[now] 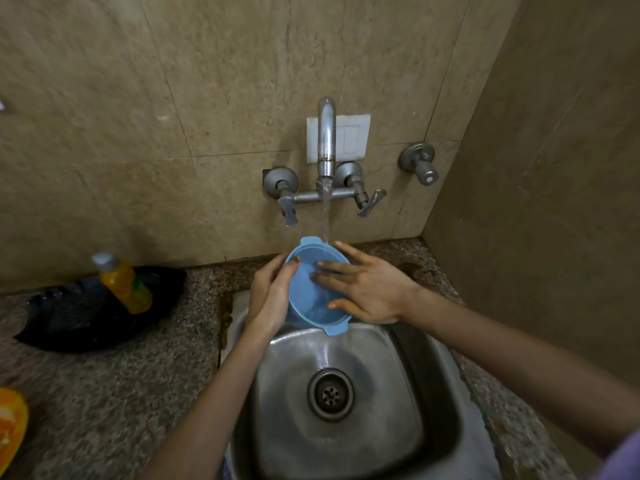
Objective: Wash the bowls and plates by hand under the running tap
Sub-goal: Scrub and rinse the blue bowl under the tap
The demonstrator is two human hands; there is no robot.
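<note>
A blue plastic bowl (304, 296) with two small handles is held over the steel sink (398, 393), tilted with its opening towards me. Water runs from the wall tap (326, 140) into the bowl and spills down towards the drain. My left hand (268, 299) grips the bowl's left rim, thumb inside. My right hand (367, 289) lies flat with spread fingers against the inside and right rim of the bowl.
A yellow bottle (124, 282) with a grey cap lies on a black pan or plate (86, 317) on the granite counter at left. An orange dish (10, 424) shows at the far left edge. A side wall stands close on the right.
</note>
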